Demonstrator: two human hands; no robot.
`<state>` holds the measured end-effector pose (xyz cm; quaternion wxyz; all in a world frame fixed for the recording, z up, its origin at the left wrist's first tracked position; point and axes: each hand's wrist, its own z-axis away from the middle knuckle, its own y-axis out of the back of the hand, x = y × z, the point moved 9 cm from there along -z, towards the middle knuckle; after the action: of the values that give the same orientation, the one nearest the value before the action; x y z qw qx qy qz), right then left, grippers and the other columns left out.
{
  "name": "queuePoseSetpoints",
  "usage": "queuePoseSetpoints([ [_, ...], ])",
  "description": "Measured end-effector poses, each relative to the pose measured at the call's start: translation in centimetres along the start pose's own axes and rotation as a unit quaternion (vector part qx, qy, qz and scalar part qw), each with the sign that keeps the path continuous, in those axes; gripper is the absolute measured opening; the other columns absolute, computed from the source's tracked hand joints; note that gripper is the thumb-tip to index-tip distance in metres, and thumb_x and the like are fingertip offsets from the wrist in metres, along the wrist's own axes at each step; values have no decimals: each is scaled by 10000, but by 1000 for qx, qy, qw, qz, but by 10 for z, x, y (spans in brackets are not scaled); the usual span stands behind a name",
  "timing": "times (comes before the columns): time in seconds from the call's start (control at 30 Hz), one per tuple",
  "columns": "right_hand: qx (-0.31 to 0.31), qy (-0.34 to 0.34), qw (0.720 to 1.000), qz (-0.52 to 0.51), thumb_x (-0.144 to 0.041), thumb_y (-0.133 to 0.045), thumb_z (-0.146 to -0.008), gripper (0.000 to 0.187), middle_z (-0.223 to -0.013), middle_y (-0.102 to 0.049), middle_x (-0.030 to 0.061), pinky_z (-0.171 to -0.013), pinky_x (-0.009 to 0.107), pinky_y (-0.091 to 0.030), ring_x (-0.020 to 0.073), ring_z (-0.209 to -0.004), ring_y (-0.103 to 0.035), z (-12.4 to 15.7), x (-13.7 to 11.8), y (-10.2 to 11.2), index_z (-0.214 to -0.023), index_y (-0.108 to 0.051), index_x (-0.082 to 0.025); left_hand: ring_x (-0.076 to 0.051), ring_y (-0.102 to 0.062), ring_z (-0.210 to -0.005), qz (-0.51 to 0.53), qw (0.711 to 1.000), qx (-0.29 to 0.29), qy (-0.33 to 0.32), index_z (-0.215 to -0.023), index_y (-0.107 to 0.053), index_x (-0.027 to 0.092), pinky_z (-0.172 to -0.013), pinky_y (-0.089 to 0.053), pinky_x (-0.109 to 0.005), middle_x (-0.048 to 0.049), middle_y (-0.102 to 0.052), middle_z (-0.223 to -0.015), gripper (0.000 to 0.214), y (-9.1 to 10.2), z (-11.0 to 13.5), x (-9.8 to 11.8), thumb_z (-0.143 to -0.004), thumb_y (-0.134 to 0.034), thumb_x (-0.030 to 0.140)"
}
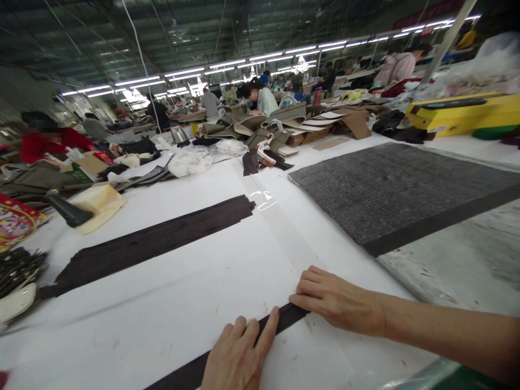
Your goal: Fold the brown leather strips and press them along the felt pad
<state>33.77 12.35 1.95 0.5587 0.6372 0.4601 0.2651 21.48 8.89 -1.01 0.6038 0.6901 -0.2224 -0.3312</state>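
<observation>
A narrow dark fabric strip [287, 318] lies slantwise across the white tabletop at the bottom of the head view. My left hand [240, 352] is closed over it, fingers bent and one digit stretched along the strip. At the strip's far right end, my right hand [335, 300] pinches the material with its fingers bent together. The fingertips' undersides are hidden in both hands. Farther up the table is a long stack of dark strips [158, 235] with ragged ends.
A dark grey textured sheet [406, 187] covers the table's right side. At left are a tool with a black handle [69, 208] on a pale block and a bundle of dark pieces [20, 271]. Cut pieces [268, 124] and a yellow box [455, 116] line the back; several people work beyond.
</observation>
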Motion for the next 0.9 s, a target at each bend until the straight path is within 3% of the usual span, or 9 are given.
queuePoseSetpoints([
  [0.23, -13, 20, 999, 22, -108, -324, -992, 269, -850, -546, 78, -733, 332, -372, 188, -776, -436, -2, -4, 3, -1086, -576, -95, -195, -525, -714, 2, 1000, -1, 0, -1481, -224, 188, -618, -388, -318, 3, -601, -847, 794, -1, 0, 2, -756, -465, -29],
  [0.43, -23, 11, 1000, 12, -100, -308, -985, 333, -942, -579, 110, -836, 383, -394, 202, -868, -491, 10, -7, 1, -1252, -504, -56, -198, -523, -705, -1, 1000, 2, 5, -1478, -239, 207, -610, -386, -321, 4, -593, -841, 807, -1, -2, 1, -743, -479, -22],
  [0.57, -10, -33, 999, -10, -50, -336, -938, 390, -1025, -591, 111, -885, 387, -383, 200, -945, -519, 20, 2, 6, -1287, -500, -101, -199, -512, -690, -9, 1000, 18, 7, -1464, -280, 208, -599, -380, -320, -2, -585, -828, 770, 1, -2, 2, -756, -509, 11],
  [0.7, 54, -117, 991, -22, 14, -292, -885, 471, -1031, -582, 103, -831, 354, -394, 192, -933, -519, 16, 6, 21, -1269, -514, -144, -198, -502, -696, -20, 999, 40, 15, -1436, -341, 211, -598, -377, -314, -15, -581, -826, 689, 4, -1, 6, -793, -540, 66],
  [0.9, 1, -69, 998, 14, 0, -402, -798, 531, -1114, -580, 91, -894, 412, -354, 229, -972, -502, 3, -25, -5, -1300, -487, -148, -198, -502, -737, -7, 996, 66, 59, -1386, -412, 200, -637, -408, -314, -31, -573, -855, 553, 6, 8, 4, -849, -491, 96],
])
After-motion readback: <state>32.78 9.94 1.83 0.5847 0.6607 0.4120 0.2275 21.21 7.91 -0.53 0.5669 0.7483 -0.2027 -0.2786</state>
